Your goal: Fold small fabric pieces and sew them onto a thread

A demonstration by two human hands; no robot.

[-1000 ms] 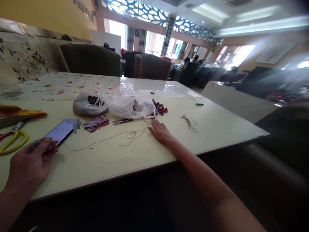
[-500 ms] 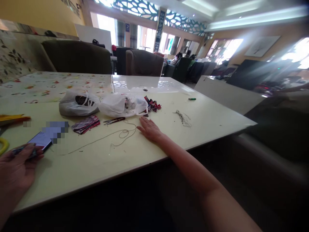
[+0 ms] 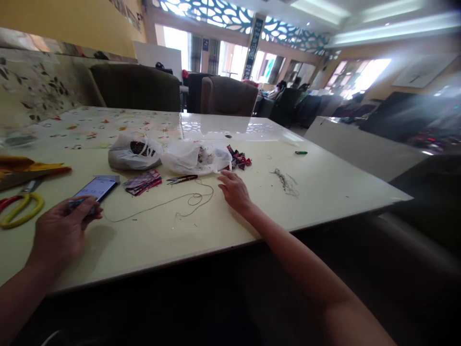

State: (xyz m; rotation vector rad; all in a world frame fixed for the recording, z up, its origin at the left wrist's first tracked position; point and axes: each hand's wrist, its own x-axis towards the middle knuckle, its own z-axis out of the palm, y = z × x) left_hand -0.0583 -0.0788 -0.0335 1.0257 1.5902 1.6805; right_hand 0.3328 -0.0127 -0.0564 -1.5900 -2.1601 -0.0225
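Note:
My left hand (image 3: 59, 230) rests on the near left of the cream table (image 3: 324, 192) with its fingers curled round the near end of a phone (image 3: 95, 188) whose screen is lit. My right hand (image 3: 235, 191) lies flat on the table with fingers stretched out, holding nothing. Its fingertips are close to the end of a long thin cord (image 3: 162, 204) that loops across the table. Small thread snips (image 3: 182, 179) lie just beyond the cord, next to a white plastic bag (image 3: 196, 158).
A second plastic bag (image 3: 134, 151) and a stack of patterned fabric pieces (image 3: 142, 182) lie left of the snips. Yellow-handled scissors (image 3: 19, 210) sit at the far left. Small red scraps (image 3: 240, 159), a thread tangle (image 3: 285, 181) and a green object (image 3: 301, 153) lie further right. Armchairs (image 3: 137, 89) stand behind the table.
The view has swung back to the right. My left hand has come forward onto the phone's near end. My right hand stays flat near the cord's end.

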